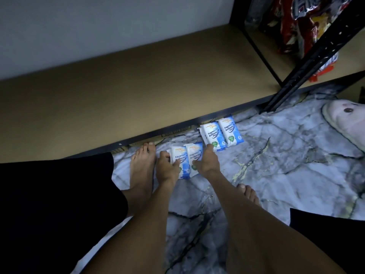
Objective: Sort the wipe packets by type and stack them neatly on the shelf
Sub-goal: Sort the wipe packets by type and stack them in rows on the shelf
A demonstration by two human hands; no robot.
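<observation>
Several white-and-blue antibacterial wipe packets lie on the marble-patterned floor just below the shelf's front edge. The near pair of packets sits between my hands. My left hand clasps the left side of this pair, fingers curled over the leftmost packet. My right hand presses on its right side, thumb across the second packet. A far pair of packets lies untouched, farther right and closer to the shelf. The brown shelf board above them is bare.
A black metal upright divides the shelf; red snack bags fill the bay to its right. A white slipper lies on the floor at far right. My bare feet stand beside the packets.
</observation>
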